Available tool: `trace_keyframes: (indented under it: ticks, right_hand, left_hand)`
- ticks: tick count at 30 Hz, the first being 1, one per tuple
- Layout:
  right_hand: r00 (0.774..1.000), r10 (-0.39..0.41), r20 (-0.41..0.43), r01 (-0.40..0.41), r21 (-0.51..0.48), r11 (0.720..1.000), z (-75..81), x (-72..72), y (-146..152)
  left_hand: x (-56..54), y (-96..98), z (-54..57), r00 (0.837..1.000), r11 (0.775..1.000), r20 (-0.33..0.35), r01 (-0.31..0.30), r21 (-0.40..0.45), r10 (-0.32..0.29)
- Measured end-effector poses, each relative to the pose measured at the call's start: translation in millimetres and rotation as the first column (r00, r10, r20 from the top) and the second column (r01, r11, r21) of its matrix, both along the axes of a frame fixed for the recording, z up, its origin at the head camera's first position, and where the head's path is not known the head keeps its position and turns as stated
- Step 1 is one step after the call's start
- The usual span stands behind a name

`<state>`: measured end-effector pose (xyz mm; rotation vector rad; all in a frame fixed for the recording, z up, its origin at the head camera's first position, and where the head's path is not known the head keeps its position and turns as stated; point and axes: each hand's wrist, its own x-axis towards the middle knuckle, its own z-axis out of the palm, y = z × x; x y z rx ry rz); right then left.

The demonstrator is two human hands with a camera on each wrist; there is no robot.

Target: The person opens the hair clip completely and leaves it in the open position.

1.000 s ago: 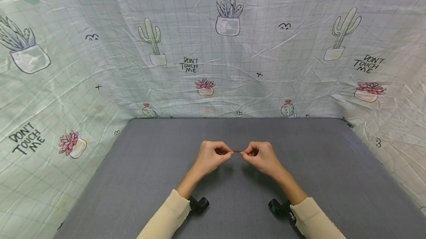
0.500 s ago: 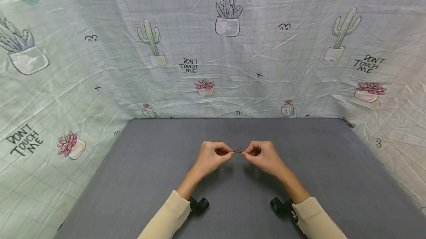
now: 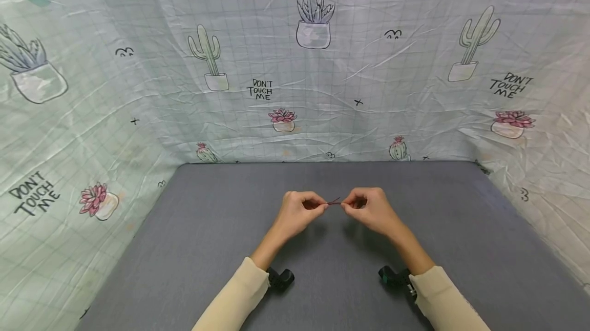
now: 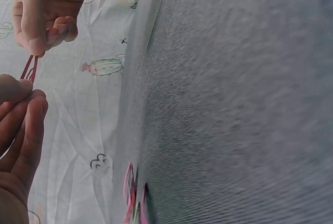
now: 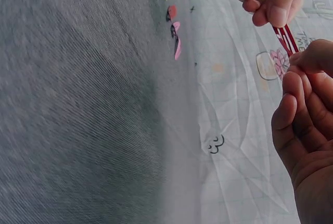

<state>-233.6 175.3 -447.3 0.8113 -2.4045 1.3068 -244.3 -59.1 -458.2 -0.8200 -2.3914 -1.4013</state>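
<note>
A slim red snap hair clip (image 3: 334,203) is stretched between my two hands above the table. My left hand (image 3: 297,213) pinches one end between thumb and fingertips. At the other end, my right hand (image 3: 372,210) has a similar pinch. Toward the right hand the clip forks, one thin prong slanting up from the rest. Close up in the right wrist view, the red clip (image 5: 293,40) shows narrow bars with gaps between them. In the left wrist view the clip (image 4: 35,67) shows as a narrow split shape; its ends are hidden under the fingertips.
The grey table (image 3: 221,249) spreads under both hands. Patterned cloth (image 3: 350,69) with plant drawings hangs behind and at the sides. Small pink and green shapes (image 4: 129,193) show along the table edge in the wrist views. Black wrist cameras (image 3: 281,280) sit below the sleeves.
A second ago the clip looked like one flat line; a prong then sprang up from it and still stands apart. Both hands have shifted slightly up and right in view, keeping their pinch.
</note>
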Motion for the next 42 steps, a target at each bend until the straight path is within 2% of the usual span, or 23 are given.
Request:
trace_keyframes:
  ticks: [4, 9, 18, 24, 29, 36, 42]
  right_hand:
    - [1.000, 0.000, -0.010, 0.000, 0.010, 1.000, 1.5, -8.0, 7.4]
    - [0.999, -0.018, 0.027, 0.017, 0.031, 0.999, 2.5, -16.5, 17.3]
    - [0.995, -0.069, 0.070, 0.063, 0.092, 0.994, 0.3, -35.7, 35.2]
    - [0.982, -0.131, 0.133, 0.110, 0.157, 0.982, -3.7, -49.1, 46.9]
    - [0.963, -0.195, 0.183, 0.158, 0.201, 0.967, -7.3, -58.0, 50.3]
    - [0.940, -0.249, 0.233, 0.193, 0.238, 0.952, -13.3, -66.6, 52.6]
    - [0.928, -0.258, 0.268, 0.184, 0.271, 0.945, -18.1, -72.0, 53.7]
  left_hand:
    - [-6.1, 5.2, 5.8, 1.000, 1.000, -0.006, 0.005, -0.011, -0.005]
    - [-16.6, 14.4, 9.1, 1.000, 0.998, 0.009, 0.013, -0.061, -0.013]
    - [-41.0, 35.1, 6.0, 0.998, 0.994, 0.068, 0.013, -0.110, -0.006]
    - [-57.6, 50.2, 2.9, 0.993, 0.989, 0.119, 0.001, -0.149, 0.017]
    - [-68.5, 62.4, -1.6, 0.984, 0.985, 0.170, -0.017, -0.173, 0.047]
    - [-79.9, 76.2, -11.1, 0.978, 0.971, 0.174, -0.077, -0.226, 0.118]
    - [-83.8, 81.1, -15.7, 0.970, 0.957, 0.180, -0.111, -0.269, 0.163]
